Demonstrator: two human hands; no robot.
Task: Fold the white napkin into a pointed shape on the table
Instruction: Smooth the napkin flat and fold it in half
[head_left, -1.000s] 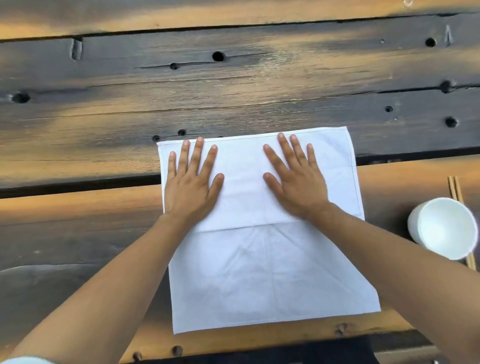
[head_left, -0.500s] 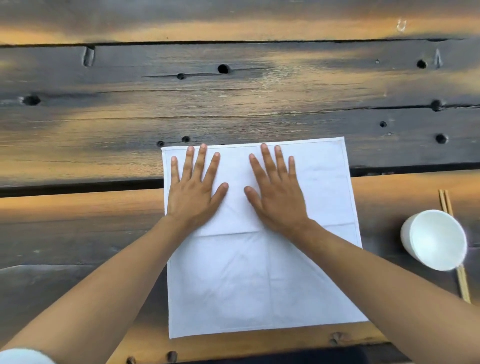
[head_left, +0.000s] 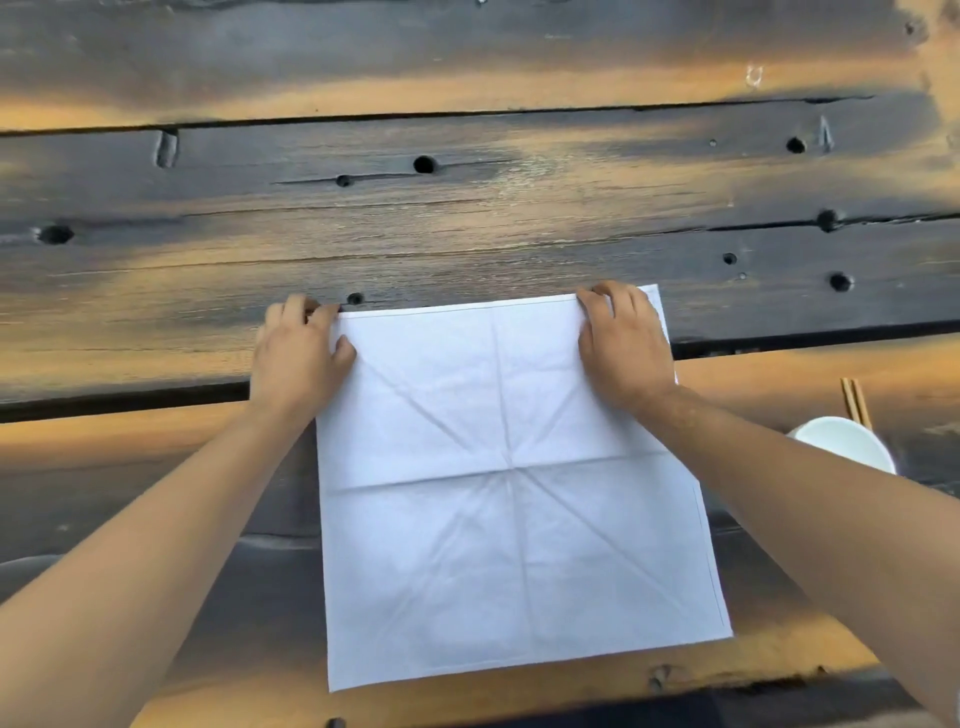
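The white napkin (head_left: 511, 499) lies spread as a flat square on the wooden table (head_left: 467, 234), near the front edge. Crease lines cross it straight and diagonally and meet near its middle. My left hand (head_left: 298, 353) pinches the napkin's far left corner, fingers curled over the edge. At the far right corner my right hand (head_left: 621, 343) grips the cloth the same way, and a bit of the corner shows past its knuckles. Both forearms reach in from the bottom of the view.
A white bowl (head_left: 844, 444) stands at the right, partly behind my right forearm, with a pair of wooden chopsticks (head_left: 854, 400) behind it. The table planks are dark and worn, with gaps and several round holes.
Both hands were pressed flat on the napkin's upper half, fingers spread. They have slid apart to the two far corners and closed on the cloth. The camera has tilted down a little.
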